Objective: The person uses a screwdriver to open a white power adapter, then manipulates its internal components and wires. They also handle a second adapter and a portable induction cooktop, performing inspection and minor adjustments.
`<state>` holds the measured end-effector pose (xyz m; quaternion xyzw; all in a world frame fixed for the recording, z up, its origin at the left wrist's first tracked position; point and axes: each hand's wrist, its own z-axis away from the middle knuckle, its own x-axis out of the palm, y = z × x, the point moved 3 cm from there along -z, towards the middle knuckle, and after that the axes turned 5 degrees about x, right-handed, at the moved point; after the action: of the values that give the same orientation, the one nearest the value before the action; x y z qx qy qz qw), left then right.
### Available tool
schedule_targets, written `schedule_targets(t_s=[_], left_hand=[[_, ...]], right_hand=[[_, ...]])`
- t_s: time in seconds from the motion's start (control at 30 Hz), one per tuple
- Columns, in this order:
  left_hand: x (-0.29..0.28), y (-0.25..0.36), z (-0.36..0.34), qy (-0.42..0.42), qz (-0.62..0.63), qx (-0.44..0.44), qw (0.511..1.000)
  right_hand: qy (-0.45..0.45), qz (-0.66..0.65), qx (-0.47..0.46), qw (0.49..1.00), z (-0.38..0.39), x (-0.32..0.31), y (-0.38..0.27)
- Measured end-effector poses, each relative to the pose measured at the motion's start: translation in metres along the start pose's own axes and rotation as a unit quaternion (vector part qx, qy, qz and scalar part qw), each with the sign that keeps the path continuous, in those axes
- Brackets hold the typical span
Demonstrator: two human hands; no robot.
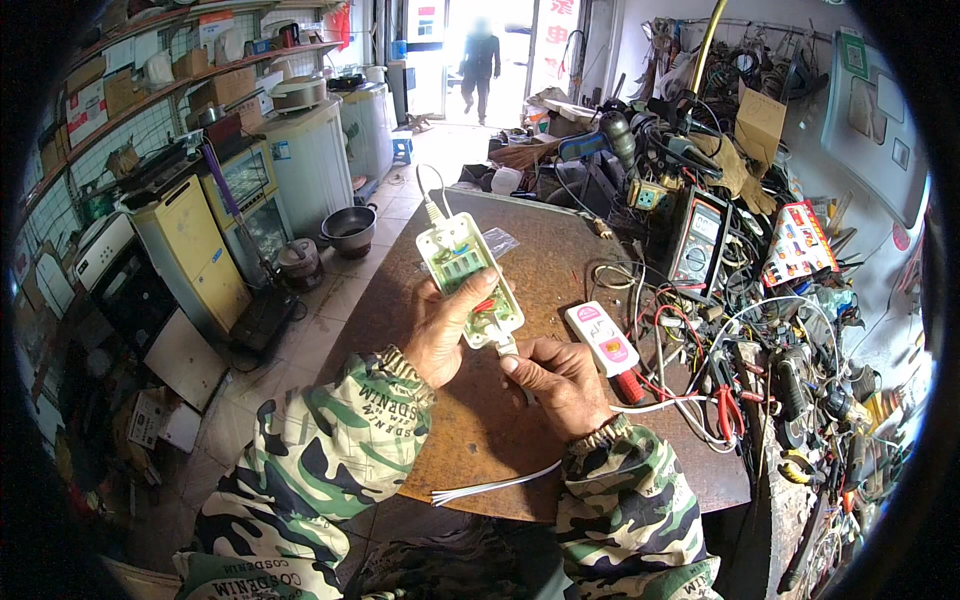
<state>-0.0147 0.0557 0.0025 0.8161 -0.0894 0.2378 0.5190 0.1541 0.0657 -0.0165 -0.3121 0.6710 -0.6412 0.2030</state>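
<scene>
My left hand (450, 325) is closed around an open cream plastic housing (436, 246), tilted above the table, its thumb lying across the circuit board (464, 262) inside. Red wires (486, 304) show near the housing's lower end, and a white cord (434, 207) leaves its upper end. At the lower end, my right hand (560, 383) pinches a white cable (505, 346) between thumb and forefinger. A white and pink plastic case (601, 338) lies just right of that hand, with a red piece (629, 386) below it.
Thin white strips (495, 486) lie at the brown table's (460, 440) near edge. A multimeter (697, 243) stands among tangled wires and tools on the right, near red-handled pliers (726, 410). Used appliances (192, 250) line the left wall. A person (481, 68) is at the far doorway.
</scene>
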Motion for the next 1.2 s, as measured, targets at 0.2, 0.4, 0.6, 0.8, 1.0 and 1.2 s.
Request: schedule_targets(t_s=[0.2,0.4,0.6,0.8,1.0,1.2], left_hand=[[0.003,-0.005,0.0,-0.004,0.0,-0.012,1.0],[0.004,0.002,0.003,0.0,0.002,-0.01,1.0],[-0.001,-0.003,0.0,0.017,0.01,0.017,1.0],[-0.001,-0.006,-0.003,0.008,0.024,0.03,0.999],[0.003,-0.005,-0.003,0.006,0.036,0.019,0.999],[0.0,-0.004,-0.001,0.01,0.012,0.035,0.999]], right_hand=[[0.037,0.05,0.046,0.997,0.007,-0.001,-0.012],[0.015,0.066,0.033,0.997,0.003,-0.001,-0.007],[-0.004,0.036,0.034,0.999,0.004,0.003,-0.008],[0.026,0.005,0.058,0.998,0.004,0.001,-0.01],[0.051,0.048,0.036,0.997,0.005,-0.002,-0.005],[0.079,0.066,-0.004,0.995,0.004,0.004,-0.013]])
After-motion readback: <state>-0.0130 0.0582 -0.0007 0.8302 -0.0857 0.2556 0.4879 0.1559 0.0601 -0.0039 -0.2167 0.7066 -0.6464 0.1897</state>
